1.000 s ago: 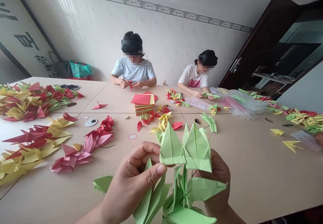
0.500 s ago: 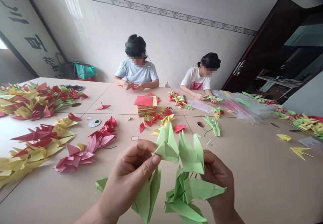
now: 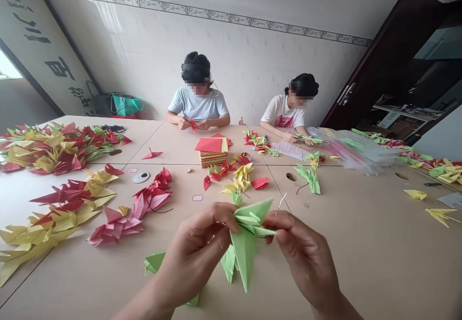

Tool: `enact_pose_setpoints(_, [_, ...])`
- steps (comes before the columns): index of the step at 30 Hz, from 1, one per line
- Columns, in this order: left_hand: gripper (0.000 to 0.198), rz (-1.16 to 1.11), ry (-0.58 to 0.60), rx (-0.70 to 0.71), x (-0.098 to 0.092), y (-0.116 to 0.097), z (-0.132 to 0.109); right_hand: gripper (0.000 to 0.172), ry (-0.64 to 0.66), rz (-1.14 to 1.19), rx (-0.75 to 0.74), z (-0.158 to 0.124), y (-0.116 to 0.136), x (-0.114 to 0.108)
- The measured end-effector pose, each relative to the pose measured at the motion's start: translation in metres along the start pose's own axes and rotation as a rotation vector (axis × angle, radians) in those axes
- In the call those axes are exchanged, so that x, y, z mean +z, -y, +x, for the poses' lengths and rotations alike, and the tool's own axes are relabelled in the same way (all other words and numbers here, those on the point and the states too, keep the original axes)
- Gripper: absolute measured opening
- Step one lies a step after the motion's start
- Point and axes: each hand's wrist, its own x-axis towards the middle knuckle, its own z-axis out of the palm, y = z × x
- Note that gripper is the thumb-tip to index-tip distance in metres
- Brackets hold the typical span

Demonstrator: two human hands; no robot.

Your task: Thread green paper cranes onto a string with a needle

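My left hand (image 3: 195, 257) and my right hand (image 3: 306, 260) are raised over the near edge of the table, both pinching one bunch of green folded paper cranes (image 3: 245, 243). The left fingers close on its left side, the right thumb and forefinger on its right tip. A thin wire (image 3: 280, 203) sticks up beside the right fingers. Below the left hand lies a loose green crane (image 3: 154, 262) on the table.
Red, pink and yellow crane strings (image 3: 90, 204) lie at left. A stack of coloured paper (image 3: 211, 151) stands mid-table, with loose cranes (image 3: 241, 175) around it. Two people sit folding at the far side. More cranes (image 3: 433, 171) lie at right, with a dark door (image 3: 364, 70) behind.
The green bunch has been lowered and turned. Two upright cranes held apart are now pressed together into one tight bundle between both hands. The view has shifted slightly.
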Motion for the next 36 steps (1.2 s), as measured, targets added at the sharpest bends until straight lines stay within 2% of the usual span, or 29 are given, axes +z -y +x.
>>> enact_pose_setpoints(4, [0.017,0.007,0.065,-0.050,0.001,-0.001,-0.002,0.016,0.048,0.061,0.076,0.007,0.009,0.004])
enact_pose_setpoints(8, [0.010,-0.088,0.085,-0.100,0.001,-0.001,-0.003,0.015,0.002,-0.067,0.043,0.004,0.013,0.007])
enact_pose_setpoints(11, [0.012,-0.120,0.087,-0.121,0.003,0.002,-0.004,0.017,-0.033,-0.045,0.033,0.001,0.015,0.007])
enact_pose_setpoints(14, [0.013,-0.135,0.078,-0.098,0.005,0.006,-0.006,0.019,-0.046,0.150,0.172,0.003,0.013,0.007])
enact_pose_setpoints(17, [0.015,-0.167,0.112,-0.048,0.006,0.008,-0.008,0.021,0.005,0.407,0.334,0.008,0.008,0.007])
enact_pose_setpoints(22, [0.039,-0.139,0.195,-0.006,0.002,0.009,-0.006,0.026,0.067,0.613,0.451,0.012,0.002,0.008])
enact_pose_setpoints(28, [0.034,-0.037,0.310,-0.087,-0.004,0.002,-0.001,0.027,0.076,0.600,0.471,0.010,0.002,0.007])
enact_pose_setpoints(33, [0.030,0.049,0.246,-0.114,-0.004,-0.003,-0.001,0.026,0.042,0.531,0.439,0.008,0.002,0.009])
enact_pose_setpoints(36, [0.026,-0.016,0.290,-0.139,-0.003,-0.002,0.000,0.027,-0.006,0.411,0.388,0.007,0.004,0.010])
